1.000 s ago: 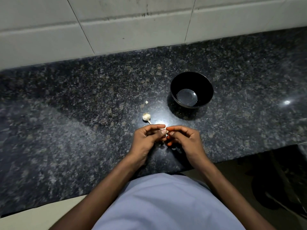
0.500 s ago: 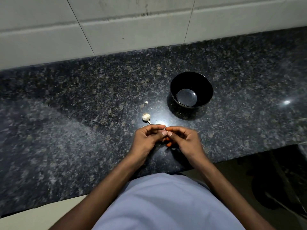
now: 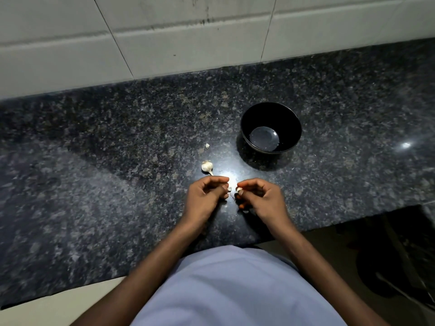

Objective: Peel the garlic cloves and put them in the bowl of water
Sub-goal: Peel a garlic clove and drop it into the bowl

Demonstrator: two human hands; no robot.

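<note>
My right hand (image 3: 260, 198) pinches a small pale garlic clove (image 3: 239, 189) at its fingertips, just above the dark granite counter (image 3: 94, 172). A short gap to the left, my left hand (image 3: 204, 196) has its fingers curled round a small white piece (image 3: 229, 188), garlic or skin, I cannot tell which. A small garlic bulb (image 3: 207, 166) with a stalk lies on the counter just beyond my left hand. The black bowl (image 3: 292, 121) with a little water in it stands farther back on the right.
A scrap of garlic skin (image 3: 207, 145) lies left of the bowl, and small bits (image 3: 245, 211) lie under my right hand. A white tiled wall (image 3: 188, 38) closes the back. The counter's front edge drops to a dark floor at the right.
My hands were pressed together fingertip to fingertip; now they have pulled apart, each keeping a small white piece. The bowl and bulb have not moved.
</note>
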